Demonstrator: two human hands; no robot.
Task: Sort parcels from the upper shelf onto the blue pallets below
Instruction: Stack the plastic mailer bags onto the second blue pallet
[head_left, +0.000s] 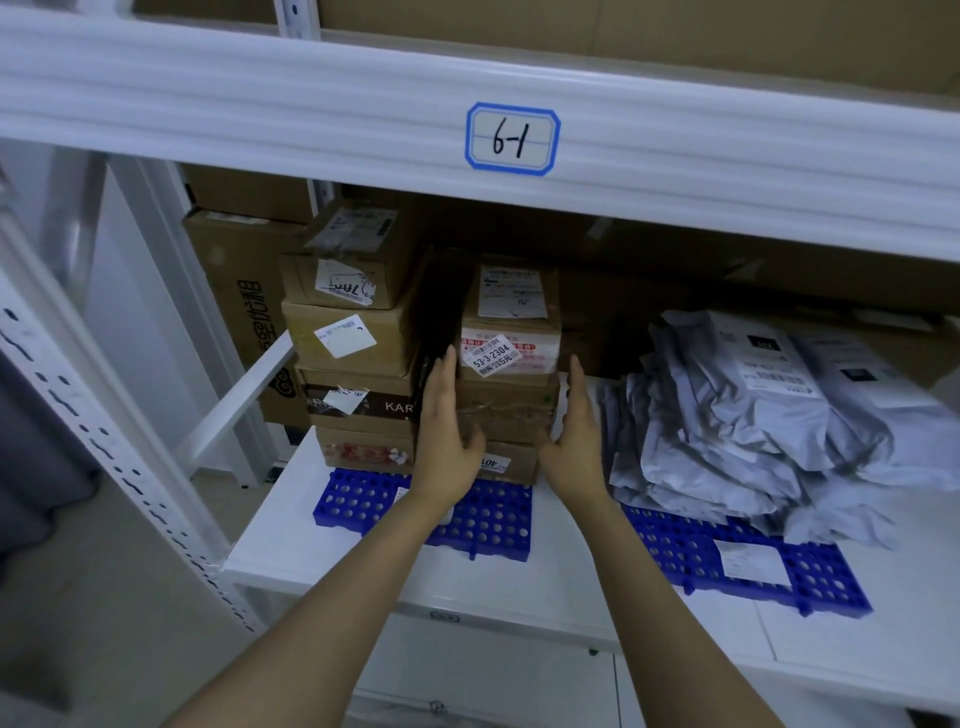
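Two stacks of cardboard parcels stand on the left blue pallet. The right stack has a taped brown box in its middle, under a box with a "53-3-2304" sticker. My left hand lies flat against the taped box's left side, fingers straight. My right hand is at its right side with straight fingers; whether it touches is unclear. The left stack holds several boxes. Grey plastic mailer bags are heaped on the right blue pallet.
The upper shelf's white beam with a "6-1" label hangs close overhead. Large cartons stand behind at the left. A white perforated upright and a diagonal brace border the left side.
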